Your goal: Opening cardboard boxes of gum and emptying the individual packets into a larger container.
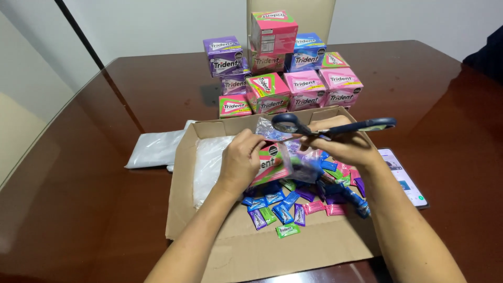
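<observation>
Left of frame: we see a white plastic bag (155, 148) lying flat on the dark glossy desk (84, 173), its right edge tucked behind the cardboard box (272, 246).

The box sits open at frame centre, flaps spread. Inside, at its left, a second clear plastic bag (207, 166) lies against the wall.

Left hand (242, 161), centre frame: fingers curled, pinching the top edge of a clear bag (293, 157) that holds a pink and green gum box (270, 163). The held bag hangs over the middle of the cardboard box, between both hands.

Below it, on the box floor: loose gum packs (285, 207) in blue, purple, green and pink, scattered from centre to right. 1 green pack (287, 230) lies apart at the front.

Upper centre, behind the cardboard box: a stack of gum cartons (285, 68) in purple, pink, green and blue, roughly 3 layers high, standing on the desk.

Right hand (343, 144): closed around blue-handled scissors (325, 126), touching the right side of the held bag. Scissors lie roughly horizontal, 1 handle loop towards frame centre, the other end pointing right. We cannot tell if the blades are open or closed.

Right of the box: a phone (404, 178) flat on the desk, screen lit, just beside the right forearm.

Far upper right corner: a dark shape, too cropped to identify.
</observation>
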